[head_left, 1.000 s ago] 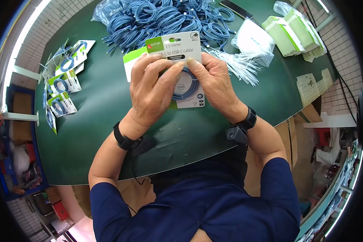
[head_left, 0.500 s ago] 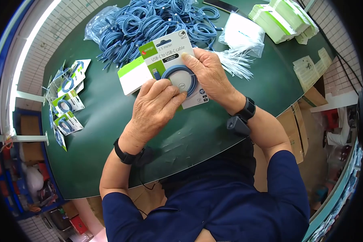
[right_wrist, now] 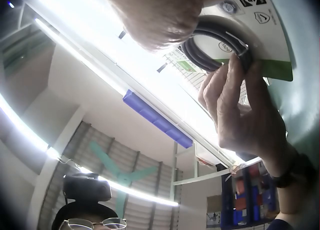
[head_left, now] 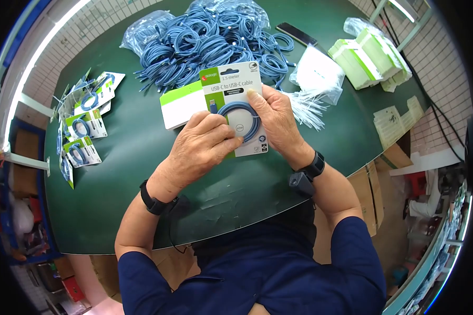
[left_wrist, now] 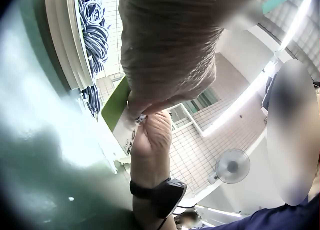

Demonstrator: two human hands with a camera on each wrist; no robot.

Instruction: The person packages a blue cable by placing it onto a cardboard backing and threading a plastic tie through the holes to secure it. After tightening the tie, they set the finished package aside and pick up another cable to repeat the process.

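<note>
The person holds a USB-C to USB-C cable card [head_left: 235, 107] up over the green surface [head_left: 142, 157], between both hands. A coiled blue cable [head_left: 240, 119] sits on the card's face. The left hand [head_left: 202, 144] comes in from the lower left with its fingers curled over the bottom left of the coil, thumb pressing on the card. The right hand [head_left: 274, 121] grips the card's right edge, fingers curled round it and one fingertip up beside the printed title. The right wrist view shows the left-hand fingers [right_wrist: 235, 102] pressing against the dark loop of cable on the card.

By my reckoning the step in hand is seating the coil on its backing card, still being settled rather than finished. The next move seems to call for keeping the loop flat and centred while it is fixed; the bunch of white ties [head_left: 307, 107] lies just right of the hands. Behind the card lies a heap of loose blue cables [head_left: 210, 39]; finished carded cables [head_left: 81, 126] are well apart at the left edge, and stacks of green-and-white cards [head_left: 370, 58] stand at the far right.
</note>
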